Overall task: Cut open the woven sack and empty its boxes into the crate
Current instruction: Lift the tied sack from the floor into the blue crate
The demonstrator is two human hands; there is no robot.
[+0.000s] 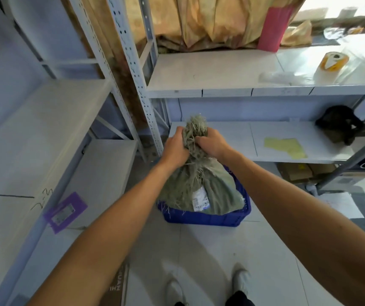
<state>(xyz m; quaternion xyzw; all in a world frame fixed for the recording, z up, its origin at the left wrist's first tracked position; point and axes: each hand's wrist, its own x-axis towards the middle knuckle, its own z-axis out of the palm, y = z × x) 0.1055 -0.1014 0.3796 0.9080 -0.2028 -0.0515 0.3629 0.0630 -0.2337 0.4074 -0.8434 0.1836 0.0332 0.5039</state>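
Observation:
A grey-green woven sack (217, 191) with a white shipping label stands in a blue plastic crate (206, 217) on the floor. Its top is bunched into a frayed neck with loose threads sticking up. My left hand (175, 146) grips the neck from the left. My right hand (212, 143) grips it from the right, close beside the left. Both hands hold the neck above the crate. The sack's bulk fills the crate, and the boxes inside are hidden.
White metal shelving stands to the left and straight ahead. A tape roll (331, 62) and a pink roll (272, 29) sit on the upper shelf (210, 71), yellow paper (285, 146) and a black object (340, 124) on the lower one. A purple tag (64, 212) hangs at left.

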